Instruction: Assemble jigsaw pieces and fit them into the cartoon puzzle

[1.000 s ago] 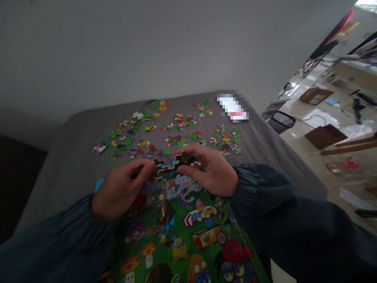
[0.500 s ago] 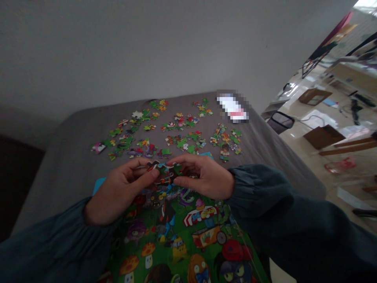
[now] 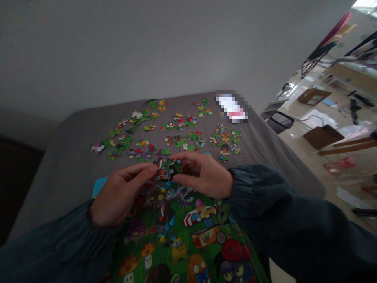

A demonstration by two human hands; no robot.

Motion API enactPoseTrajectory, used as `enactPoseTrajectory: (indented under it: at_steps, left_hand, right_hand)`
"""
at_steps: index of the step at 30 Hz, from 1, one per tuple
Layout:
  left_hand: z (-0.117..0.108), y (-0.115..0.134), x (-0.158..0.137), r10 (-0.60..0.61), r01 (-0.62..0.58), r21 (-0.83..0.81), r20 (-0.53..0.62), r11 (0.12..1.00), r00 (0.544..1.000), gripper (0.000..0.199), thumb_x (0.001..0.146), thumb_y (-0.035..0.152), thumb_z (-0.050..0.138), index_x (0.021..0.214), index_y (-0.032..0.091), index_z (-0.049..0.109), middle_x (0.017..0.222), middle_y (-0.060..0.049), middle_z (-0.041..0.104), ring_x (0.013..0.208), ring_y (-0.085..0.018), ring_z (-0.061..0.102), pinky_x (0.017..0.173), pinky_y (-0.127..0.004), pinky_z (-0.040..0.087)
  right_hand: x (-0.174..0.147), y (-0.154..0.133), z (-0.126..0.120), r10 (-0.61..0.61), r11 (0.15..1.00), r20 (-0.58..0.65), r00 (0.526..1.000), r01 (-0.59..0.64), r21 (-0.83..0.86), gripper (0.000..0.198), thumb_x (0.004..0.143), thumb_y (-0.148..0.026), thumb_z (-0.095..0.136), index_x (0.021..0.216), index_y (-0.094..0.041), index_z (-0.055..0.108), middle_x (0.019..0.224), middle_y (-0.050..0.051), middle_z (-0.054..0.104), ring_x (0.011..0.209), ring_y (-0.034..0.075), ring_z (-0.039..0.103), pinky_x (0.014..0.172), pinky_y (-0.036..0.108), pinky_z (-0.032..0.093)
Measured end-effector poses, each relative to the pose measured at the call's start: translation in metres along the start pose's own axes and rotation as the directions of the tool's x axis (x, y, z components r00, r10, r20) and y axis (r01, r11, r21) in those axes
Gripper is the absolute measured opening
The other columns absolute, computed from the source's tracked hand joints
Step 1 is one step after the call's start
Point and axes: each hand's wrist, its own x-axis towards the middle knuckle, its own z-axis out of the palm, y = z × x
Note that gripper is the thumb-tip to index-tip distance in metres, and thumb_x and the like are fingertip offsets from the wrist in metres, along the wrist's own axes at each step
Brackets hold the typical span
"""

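Note:
Several jigsaw puzzle pieces [image 3: 165, 169] are held up together between my two hands, above a printed picture board [image 3: 173, 228] with cartoon characters on green. My left hand [image 3: 122, 188] pinches their left side with thumb and fingers. On the right side, my right hand [image 3: 204, 175] grips a dark and green piece, thumb below and fingers curled behind. Whether the pieces are fully locked together I cannot tell. Beyond my hands, loose puzzle pieces [image 3: 185, 141] lie in clusters on the grey cloth.
A grey cloth [image 3: 73, 149] covers the table, which meets a pale wall [image 3: 147, 47]. At the back right lies a phone [image 3: 232, 107] with a blurred-out screen. Cardboard boxes [image 3: 324, 137] and other items stand on the floor to the right.
My left hand has shifted slightly right, its thumb and fingers now closer to my right hand. The held pieces look turned a little; my right hand has barely moved.

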Motion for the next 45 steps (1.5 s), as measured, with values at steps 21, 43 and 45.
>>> enactPoseTrajectory:
  at_steps: [21, 43, 45]
  left_hand:
    - [-0.0067, -0.0044, -0.0014, 0.073, -0.080, 0.049, 0.121, 0.996, 0.990, 0.044, 0.064, 0.061, 0.092, 0.084, 0.025, 0.076, 0.065, 0.002, 0.070, 0.051, -0.012, 0.057, 0.040, -0.018, 0.042]
    - [-0.0072, 0.0000, -0.0012, 0.227, -0.226, 0.055, -0.007, 0.972, 0.974, 0.029, 0.077, 0.042, 0.086, 0.100, 0.028, 0.077, 0.099, 0.005, 0.081, 0.079, -0.013, 0.071, 0.069, -0.020, 0.057]
    - [-0.0079, -0.0012, -0.0009, 0.201, -0.200, 0.080, 0.003, 0.976, 0.980, 0.035, 0.078, 0.046, 0.085, 0.106, 0.027, 0.078, 0.102, 0.003, 0.082, 0.081, -0.016, 0.073, 0.073, -0.023, 0.060]
  right_hand:
    - [0.0062, -0.0021, -0.0035, 0.110, 0.977, -0.001, 0.994, -0.108, 0.184, 0.024, 0.082, -0.021, 0.080, 0.096, -0.017, 0.062, 0.080, -0.002, 0.070, 0.070, 0.010, 0.067, 0.072, 0.027, 0.058]
    - [0.0028, 0.0021, -0.0016, 0.019, 0.988, -0.008, 1.000, -0.018, 0.154, 0.046, 0.085, -0.019, 0.078, 0.127, -0.019, 0.058, 0.091, 0.000, 0.073, 0.083, 0.015, 0.074, 0.081, 0.032, 0.061]
    - [0.0024, 0.0017, -0.0018, 0.003, 0.990, -0.006, 1.000, -0.002, 0.140, 0.043, 0.086, -0.018, 0.078, 0.124, -0.019, 0.059, 0.092, 0.001, 0.074, 0.083, 0.015, 0.075, 0.081, 0.032, 0.062]
